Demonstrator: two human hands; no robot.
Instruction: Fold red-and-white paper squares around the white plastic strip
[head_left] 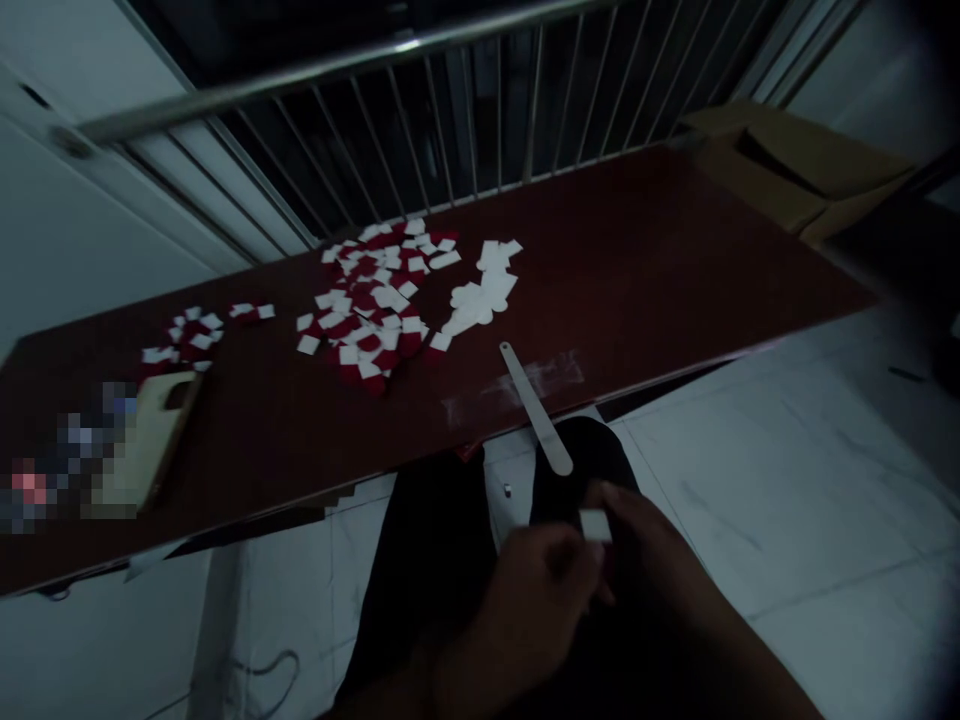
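White paper square (595, 525), light and flimsy, best held by its edges, sits pinched in the nearly closed grips of left hand (536, 590) and right hand (645, 560), beyond the counter (675, 250) near edge.

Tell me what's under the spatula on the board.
The spatula crosses a white smear on the dark red board, its lower end jutting past the edge over a knee. What lies directly beneath it is covered and cannot be seen.

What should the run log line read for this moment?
Hands: left hand and right hand hold small white square | Nearby: flat metal spatula on dark red board | Rest: red-and-white squares
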